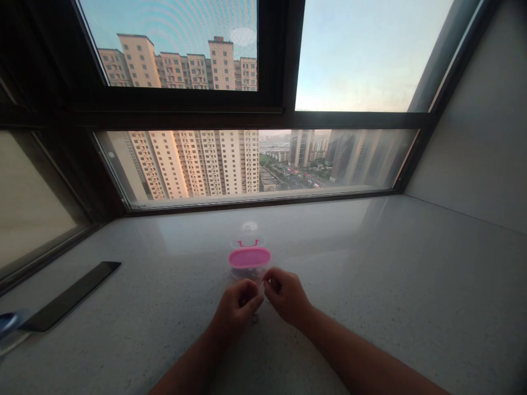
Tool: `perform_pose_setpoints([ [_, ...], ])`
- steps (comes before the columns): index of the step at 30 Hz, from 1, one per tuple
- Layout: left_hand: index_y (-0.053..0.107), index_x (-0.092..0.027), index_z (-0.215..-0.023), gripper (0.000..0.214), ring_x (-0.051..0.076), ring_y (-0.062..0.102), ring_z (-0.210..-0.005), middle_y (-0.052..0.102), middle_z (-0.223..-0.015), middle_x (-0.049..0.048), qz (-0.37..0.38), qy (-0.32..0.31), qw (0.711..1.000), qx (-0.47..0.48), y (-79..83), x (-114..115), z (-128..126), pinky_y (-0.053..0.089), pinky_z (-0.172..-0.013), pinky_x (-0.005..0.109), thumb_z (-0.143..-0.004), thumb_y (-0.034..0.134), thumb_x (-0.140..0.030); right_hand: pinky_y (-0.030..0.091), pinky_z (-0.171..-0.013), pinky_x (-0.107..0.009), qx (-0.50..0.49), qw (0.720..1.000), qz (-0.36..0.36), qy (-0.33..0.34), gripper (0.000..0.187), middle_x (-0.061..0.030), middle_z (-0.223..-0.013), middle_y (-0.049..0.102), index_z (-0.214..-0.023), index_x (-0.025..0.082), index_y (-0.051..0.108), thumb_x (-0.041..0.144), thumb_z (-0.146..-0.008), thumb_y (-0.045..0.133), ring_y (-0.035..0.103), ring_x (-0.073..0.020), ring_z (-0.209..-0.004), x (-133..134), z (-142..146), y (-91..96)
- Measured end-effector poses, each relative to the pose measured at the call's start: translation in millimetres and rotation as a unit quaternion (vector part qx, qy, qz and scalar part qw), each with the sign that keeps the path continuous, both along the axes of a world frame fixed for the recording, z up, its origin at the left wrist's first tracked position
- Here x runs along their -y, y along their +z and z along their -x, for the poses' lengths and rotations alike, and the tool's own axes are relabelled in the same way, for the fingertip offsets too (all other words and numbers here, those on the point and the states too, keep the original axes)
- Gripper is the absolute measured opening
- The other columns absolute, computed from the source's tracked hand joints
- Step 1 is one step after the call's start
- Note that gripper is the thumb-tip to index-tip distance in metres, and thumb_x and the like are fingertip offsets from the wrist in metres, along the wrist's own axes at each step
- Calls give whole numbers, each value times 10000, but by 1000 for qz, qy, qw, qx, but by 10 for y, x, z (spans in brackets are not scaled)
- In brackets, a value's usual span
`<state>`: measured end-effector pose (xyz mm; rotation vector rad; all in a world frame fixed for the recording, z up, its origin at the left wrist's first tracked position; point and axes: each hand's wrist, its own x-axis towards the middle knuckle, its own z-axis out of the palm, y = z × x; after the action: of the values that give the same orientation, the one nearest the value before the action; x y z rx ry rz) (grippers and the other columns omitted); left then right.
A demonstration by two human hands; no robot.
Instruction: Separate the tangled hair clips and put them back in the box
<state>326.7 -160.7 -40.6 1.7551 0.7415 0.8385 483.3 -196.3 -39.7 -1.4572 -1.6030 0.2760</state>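
My left hand (239, 304) and my right hand (286, 295) meet fingertip to fingertip low over the pale stone sill (370, 274). Both are curled into a pinch on something too small to make out. Just beyond the fingers stands a small clear box with a pink rim (249, 258) and an open clear lid with pink clasps; small dark bits lie inside. A small dark ring-like bit (255, 318) lies on the sill under my left fingers.
A flat black slab like a phone (69, 296) lies at the left of the sill. A blue object (8, 323) shows at the far left edge. The window (255, 164) runs along the back, a grey wall (473, 137) rises at the right.
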Motion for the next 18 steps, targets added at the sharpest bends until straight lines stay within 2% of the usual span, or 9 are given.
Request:
perform_pose_setpoints([
  [3, 443, -164, -633, 272, 89, 338, -563, 353, -601, -47, -15, 3, 1000, -6, -15, 5, -5, 296, -518, 199, -775, 598, -337, 276, -481, -201, -1, 1000, 0, -17, 85, 71, -472, 390, -683, 163, 597, 131, -693, 519, 369, -83, -454, -5, 30, 0],
  [6, 418, -168, -623, 288, 85, 320, -562, 327, -602, -54, -29, 4, 1000, -5, -21, 10, -5, 281, -514, 196, -766, 613, -325, 279, -480, -195, -14, 1000, 11, 5, 92, 74, -473, 378, -685, 161, 601, 119, -687, 518, 369, -82, -458, 3, 68, 0],
  [11, 497, -153, -685, 216, 93, 384, -578, 400, -620, -40, -14, 7, 1000, 10, -8, 6, 12, 322, -529, 192, -758, 628, -309, 288, -473, -183, -46, 996, 29, 75, 115, 73, -485, 386, -710, 154, 630, 118, -709, 520, 360, -79, -470, 10, 60, -2],
  [18, 572, -143, -749, 174, 111, 452, -610, 502, -668, -8, -9, 43, 999, 5, -10, -7, 6, 368, -560, 202, -790, 588, -311, 277, -462, -182, -69, 994, 38, 79, 119, 75, -478, 372, -736, 147, 648, 143, -723, 529, 347, -77, -462, -4, 32, 1],
])
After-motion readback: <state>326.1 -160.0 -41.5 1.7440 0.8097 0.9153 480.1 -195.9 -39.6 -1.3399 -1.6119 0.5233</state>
